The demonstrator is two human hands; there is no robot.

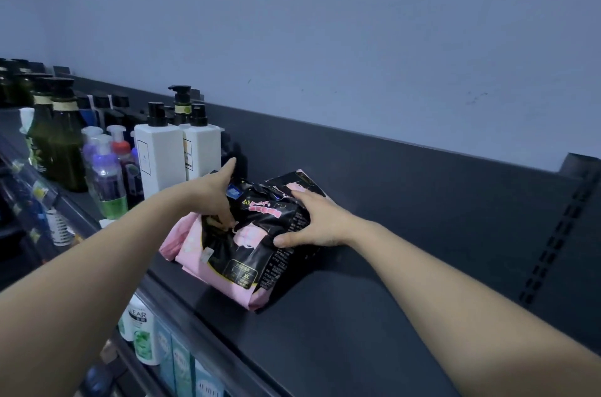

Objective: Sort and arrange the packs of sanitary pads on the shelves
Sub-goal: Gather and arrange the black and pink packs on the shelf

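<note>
I see the black-and-pink pack of pads [247,253] lying on the top shelf [357,315] near its front edge, right of the white pump bottles [159,159]. My left grip [214,198] pinches its upper left end; my right grip [312,221] clamps its right side.

Your packs [253,243] lie on the top shelf [357,315], near its front edge. One rests over the other, and the lower one pokes out to the left. Your left hand [211,198] holds their left end and your right hand [312,221] grips the right end. Just left of the packs stand two pump bottles [161,156] side by side, with a third behind them. Left again, small bottles [107,182] crowd the same shelf. Behind it all runs the back panel [390,175], with the wall [325,38] above it. Far right is the slotted upright [553,234]. Under the front edge, lower bottles [143,331] stand in a row.
</note>
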